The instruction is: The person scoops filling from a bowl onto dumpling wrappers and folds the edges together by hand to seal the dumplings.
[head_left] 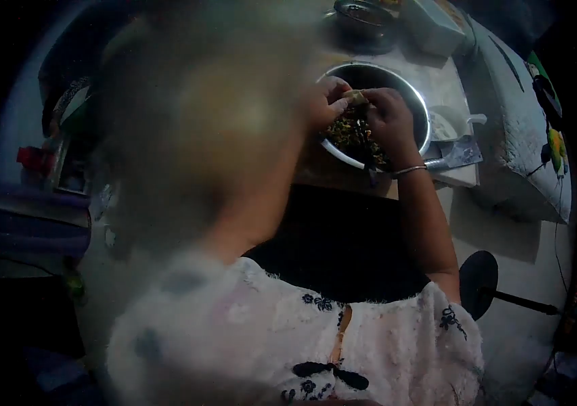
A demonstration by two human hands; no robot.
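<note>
Down through the head camera, I see two bare hands meeting over a round metal bowl (428,115). Between their fingertips is a small, pale yellow-green piece (355,97), held above the bowl's opening. My left hand (327,101) comes in from the left, thumb and fingers pinching the near side of the piece. My right hand (390,120) reaches in from the right, fingers curled, its fingertips closed on the other side; a thin bracelet (410,170) circles that wrist. I cannot tell what the piece is made of.

Inside the bowl, below the hands, lies a loose chopped mix (348,135) in green, yellow and dark tones. The bowl has a bright, shiny rim and sits on a pale table (445,81). Just right of it I make out a clear container (442,128) with a white handle, and some crinkled clear plastic (456,154) beside that. Beyond the bowl are a dark, shiny pot (363,24) and, to its right, a white box (432,28). Nearest me is a white top (383,338) with dark floral patterns. A large blur covers much of the left side, hiding part of the left arm.
</note>
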